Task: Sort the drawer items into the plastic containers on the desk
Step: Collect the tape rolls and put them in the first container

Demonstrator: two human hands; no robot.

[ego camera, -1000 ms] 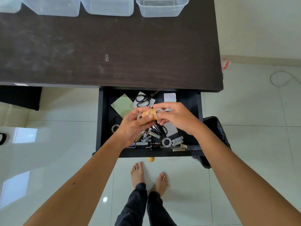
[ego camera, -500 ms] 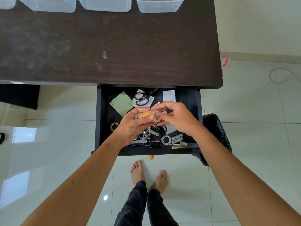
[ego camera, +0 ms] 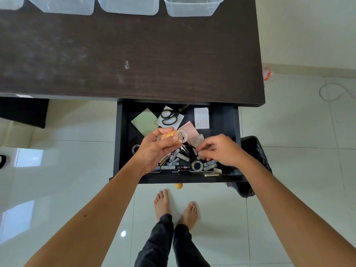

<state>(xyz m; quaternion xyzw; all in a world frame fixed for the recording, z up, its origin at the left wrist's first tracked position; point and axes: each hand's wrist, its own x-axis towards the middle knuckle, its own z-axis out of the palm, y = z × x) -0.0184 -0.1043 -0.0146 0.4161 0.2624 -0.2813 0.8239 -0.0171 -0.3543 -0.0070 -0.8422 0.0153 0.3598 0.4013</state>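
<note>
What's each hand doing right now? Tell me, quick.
Left hand: holding tape rolls over the drawer.
Right hand: down among the drawer items, fingers curled; grip cannot be told, blurred.

Bare forearms without sleeves, dark trousers reaching the ankles, and bare feet.

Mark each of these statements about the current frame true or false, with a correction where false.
1. The left hand holds a stack of tape rolls. True.
2. The scissors lie on the desk top. False: they lie in the open drawer.
3. The right hand reaches into the drawer. True.
4. The plastic containers stand on the floor. False: they stand at the desk's far edge.
5. The drawer is closed. False: it is pulled open.
</note>
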